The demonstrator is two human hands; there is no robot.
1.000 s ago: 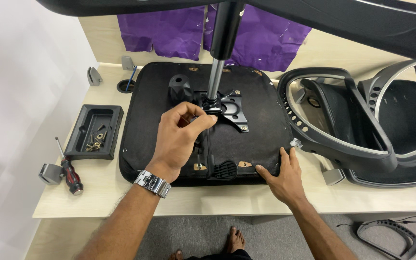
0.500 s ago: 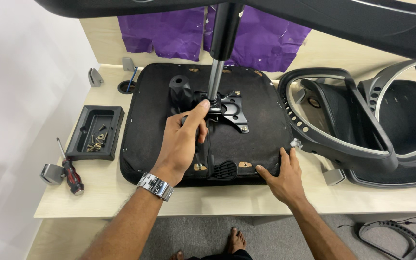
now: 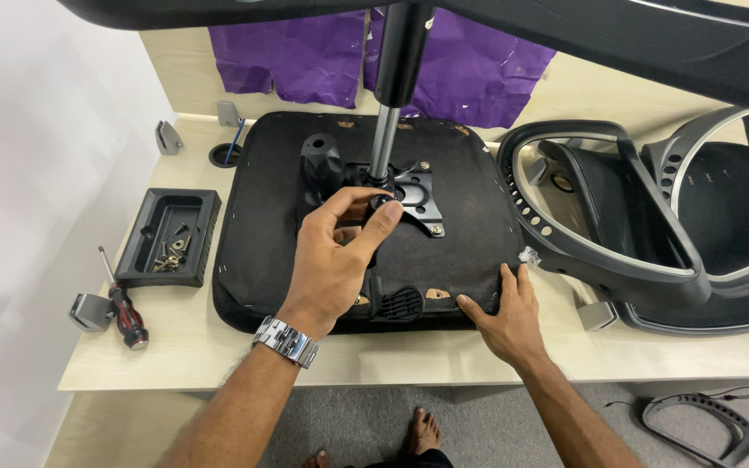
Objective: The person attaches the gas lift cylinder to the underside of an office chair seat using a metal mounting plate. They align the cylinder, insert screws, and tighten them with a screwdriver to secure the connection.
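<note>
Left hand: left hand [image 3: 335, 260], with a metal watch [image 3: 286, 340] on the wrist, reaches over the seat cushion; thumb and forefinger pinch a small black knob [image 3: 385, 199] at the foot of the metal post.
Right hand: right hand [image 3: 500, 312] lies flat and open on the near right corner of the seat cushion, fingers spread, gripping nothing.
Feet: bare toes show on the grey carpet below the table edge.
Seat cushion: black seat cushion [image 3: 461, 208] lies upside down on the light wooden table [image 3: 392, 355], its near edge close to the table's front edge.
Lever: black ribbed lever [image 3: 400, 303] lies on the cushion near its front edge, between the two hands.
Metal plate: black metal plate [image 3: 418, 195] is fixed at the middle of the cushion, just past the left fingertips.
Post: metal post [image 3: 383, 143] stands upright from the plate and runs up to a black chair base [image 3: 608, 35] across the top of the view.
Screwdriver: red and black screwdriver [image 3: 123, 303] lies near the left end of the table, beside a small grey bracket [image 3: 88, 310].
Tray: black tray [image 3: 145, 234] left of the cushion holds loose screws.
Chair back: black mesh chair back [image 3: 635, 225] lies at the right of the cushion, touching its edge.
Far side: purple wrapping [image 3: 478, 69] hangs against the wall behind the table.
</note>
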